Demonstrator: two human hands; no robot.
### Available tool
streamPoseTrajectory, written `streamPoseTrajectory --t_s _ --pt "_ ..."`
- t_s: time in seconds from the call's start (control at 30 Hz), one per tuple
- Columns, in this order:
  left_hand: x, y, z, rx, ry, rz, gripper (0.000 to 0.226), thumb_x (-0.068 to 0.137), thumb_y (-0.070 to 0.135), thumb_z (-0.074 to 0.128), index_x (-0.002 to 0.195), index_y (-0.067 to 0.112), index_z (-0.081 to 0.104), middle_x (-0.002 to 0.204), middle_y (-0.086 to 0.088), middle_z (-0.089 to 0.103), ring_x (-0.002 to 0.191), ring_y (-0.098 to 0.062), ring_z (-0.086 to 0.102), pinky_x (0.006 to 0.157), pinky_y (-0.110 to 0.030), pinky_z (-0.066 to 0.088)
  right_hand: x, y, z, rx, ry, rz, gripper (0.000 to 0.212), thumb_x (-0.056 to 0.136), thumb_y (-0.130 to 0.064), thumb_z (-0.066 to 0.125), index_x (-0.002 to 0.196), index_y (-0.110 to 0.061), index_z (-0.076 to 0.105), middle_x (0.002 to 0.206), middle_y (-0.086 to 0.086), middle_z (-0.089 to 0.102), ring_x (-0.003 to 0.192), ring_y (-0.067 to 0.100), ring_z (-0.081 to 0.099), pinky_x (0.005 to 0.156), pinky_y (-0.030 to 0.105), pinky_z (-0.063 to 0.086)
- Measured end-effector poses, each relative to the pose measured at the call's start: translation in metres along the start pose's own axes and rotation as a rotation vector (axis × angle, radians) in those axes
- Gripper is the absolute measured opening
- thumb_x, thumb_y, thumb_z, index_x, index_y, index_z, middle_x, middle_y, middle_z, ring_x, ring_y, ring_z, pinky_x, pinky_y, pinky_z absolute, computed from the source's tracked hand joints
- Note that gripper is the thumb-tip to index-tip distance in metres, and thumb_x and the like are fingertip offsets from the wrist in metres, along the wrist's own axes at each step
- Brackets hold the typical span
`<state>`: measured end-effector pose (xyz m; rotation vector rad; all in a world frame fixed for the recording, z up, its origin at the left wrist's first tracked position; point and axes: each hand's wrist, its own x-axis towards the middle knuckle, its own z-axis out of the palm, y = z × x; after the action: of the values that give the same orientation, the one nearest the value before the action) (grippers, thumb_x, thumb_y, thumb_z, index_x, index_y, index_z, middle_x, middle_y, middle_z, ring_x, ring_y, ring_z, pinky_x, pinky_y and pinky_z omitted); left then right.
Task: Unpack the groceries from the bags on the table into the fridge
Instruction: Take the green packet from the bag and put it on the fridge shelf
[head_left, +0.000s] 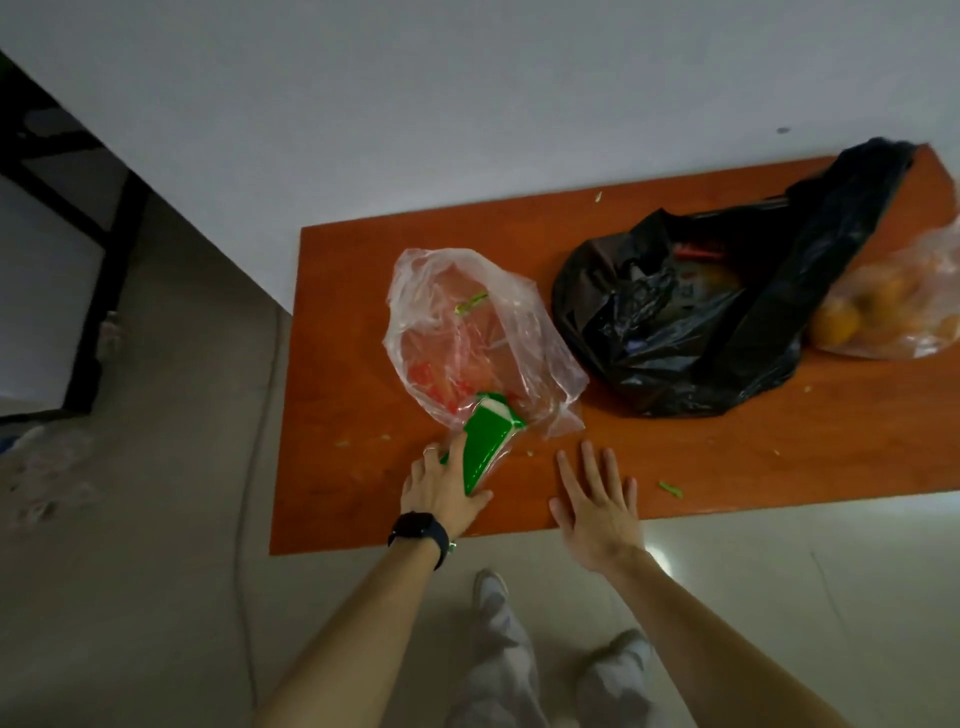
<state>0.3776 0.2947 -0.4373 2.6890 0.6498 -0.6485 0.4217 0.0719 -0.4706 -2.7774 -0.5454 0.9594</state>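
Note:
A green packet (483, 447) with a white end lies at the mouth of a clear plastic bag (467, 332) on the orange table (753, 467). My left hand (441, 486) grips the packet's near end, with the thumb under it and the fingers along its left side. To the right, my right hand (597, 499) hovers flat over the table's front edge, fingers spread, holding nothing. The clear bag looks nearly flat, with red print inside. A black bag (701, 312) lies to its right, partly open. At the right edge lies a clear bag of oranges (883, 306).
The table stands against a white wall (415, 104). A dark-framed piece of furniture (78, 234) stands at the left. Small green scraps (670, 488) lie scattered on the table. My legs and shoes (519, 649) are on the beige floor below the table's front edge.

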Motion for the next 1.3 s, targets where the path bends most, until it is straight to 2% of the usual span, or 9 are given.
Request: streamPoseTrajectory --t_s 0.13,0.3,0.43,0.53,0.6,0.7,0.8,1.07,1.3 --pt "0.008 -0.007 0.003 0.046 0.027 0.072 0.093 0.083 0.053 0.066 0.152 0.032 0.007 0.129 -0.011 0.048 0.113 -0.031 0.051 0.084 -0.041 0.051 0.001 0.003 0.002 -0.008 0.003 0.001 0.072 0.099 -0.064 0.018 0.148 -0.042 -0.030 0.157 -0.005 -0.039 0.144 0.026 -0.037 0.119 0.054 -0.013" --pt "0.007 -0.015 -0.022 -0.165 0.035 0.129 0.083 0.078 0.051 0.070 0.143 0.033 0.022 0.106 -0.003 0.059 0.086 -0.020 0.060 0.066 -0.034 0.056 0.001 0.002 -0.004 0.009 -0.010 0.016 0.072 0.099 -0.065 0.020 0.151 -0.043 -0.024 0.158 -0.006 -0.037 0.144 0.024 -0.036 0.121 0.054 -0.010" --pt "-0.013 -0.015 -0.048 -0.360 0.090 0.218 0.066 0.077 0.045 0.076 0.128 0.035 0.035 0.110 0.009 0.061 0.087 -0.012 0.063 0.067 -0.031 0.057 0.001 -0.004 -0.024 0.100 -0.112 0.046 0.077 0.097 -0.065 0.034 0.156 -0.042 -0.009 0.162 -0.005 -0.028 0.148 0.025 -0.028 0.122 0.055 -0.003" --pt "-0.030 0.002 -0.068 -0.400 0.092 0.316 0.061 0.077 0.046 0.075 0.124 0.038 0.039 0.110 0.015 0.061 0.089 -0.010 0.063 0.069 -0.029 0.056 -0.015 -0.016 -0.061 0.554 -0.143 0.141 0.064 0.095 -0.064 0.046 0.151 -0.036 0.034 0.164 0.001 0.022 0.151 0.028 0.021 0.120 0.051 0.024" --pt "-0.041 0.024 -0.077 -0.437 0.062 0.382 0.059 0.077 0.045 0.075 0.124 0.038 0.040 0.107 0.018 0.060 0.088 -0.007 0.063 0.069 -0.027 0.055 -0.042 -0.016 -0.079 1.087 -0.101 0.207 0.061 0.090 -0.063 0.057 0.141 -0.032 0.049 0.145 -0.001 0.053 0.129 0.023 0.054 0.109 0.049 0.042" --pt "-0.060 0.071 -0.077 -0.525 -0.041 0.483 0.055 0.078 0.044 0.076 0.123 0.040 0.045 0.105 0.020 0.061 0.091 -0.004 0.064 0.075 -0.030 0.056 -0.095 0.006 -0.089 1.608 0.075 0.168 0.063 0.078 -0.062 0.065 0.134 -0.035 0.058 0.132 -0.005 0.064 0.116 0.019 0.064 0.103 0.052 0.048" --pt "-0.088 0.134 -0.060 -0.562 -0.208 0.610 0.049 0.080 0.044 0.076 0.121 0.040 0.049 0.108 0.016 0.063 0.094 -0.002 0.064 0.079 -0.032 0.058 -0.150 0.043 -0.080 1.809 0.207 0.143 0.054 0.079 -0.057 0.075 0.129 -0.045 0.058 0.126 -0.009 0.068 0.118 0.023 0.063 0.102 0.054 0.048" --pt "-0.225 0.346 0.022 -0.513 -0.688 0.918 0.040 0.084 0.044 0.074 0.121 0.039 0.060 0.123 0.010 0.059 0.110 -0.009 0.062 0.080 -0.027 0.058 -0.333 0.181 -0.040 2.030 0.797 0.306 0.072 0.074 -0.041 0.084 0.133 -0.036 0.044 0.113 0.008 0.074 0.105 0.033 0.071 0.098 0.063 0.049" --pt "-0.379 0.504 0.107 -0.268 -0.928 1.207 0.046 0.090 0.042 0.068 0.134 0.040 0.056 0.126 0.013 0.054 0.109 -0.013 0.063 0.088 -0.027 0.057 -0.494 0.302 0.007 2.045 1.349 0.396 0.057 0.089 -0.031 0.068 0.142 -0.026 0.046 0.118 0.012 0.072 0.104 0.037 0.070 0.086 0.061 0.056"
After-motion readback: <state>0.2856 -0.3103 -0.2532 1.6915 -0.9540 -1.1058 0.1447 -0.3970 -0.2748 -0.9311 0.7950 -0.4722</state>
